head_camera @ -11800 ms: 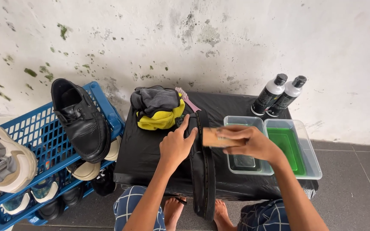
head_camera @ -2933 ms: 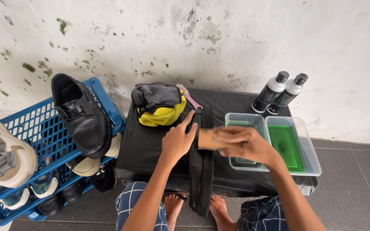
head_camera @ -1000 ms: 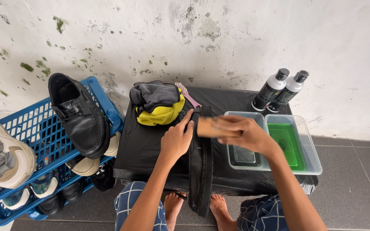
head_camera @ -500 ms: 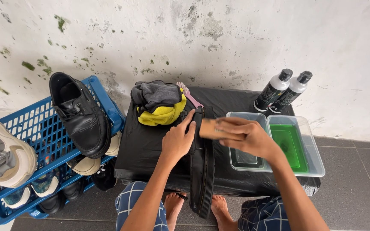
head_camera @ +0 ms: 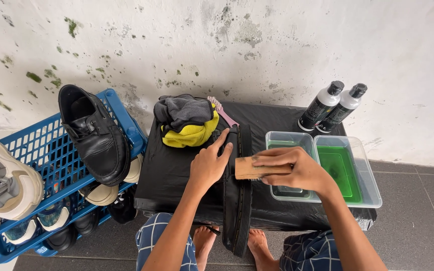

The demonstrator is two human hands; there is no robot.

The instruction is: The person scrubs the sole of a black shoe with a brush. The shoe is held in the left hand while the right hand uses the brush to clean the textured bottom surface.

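Meanwhile the left hand [head_camera: 208, 165] presses flat on a black shoe [head_camera: 238, 200]; the right hand [head_camera: 297, 170] clamps a wooden brush [head_camera: 249, 168] against it.

Shoe-cleaning spot: crate of shoes [head_camera: 51, 165], cleaner bottles [head_camera: 331, 106], stained wall [head_camera: 217, 45]

I see a white plastered wall [head_camera: 257, 45] ahead, stained with grey patches and green mould spots. The floor [head_camera: 423, 200] is laid in dark grey tiles with pale joints. A low desk [head_camera: 177, 175] wrapped in black plastic stands against the wall. Soft, even daylight falls over everything, casting only faint shadows.
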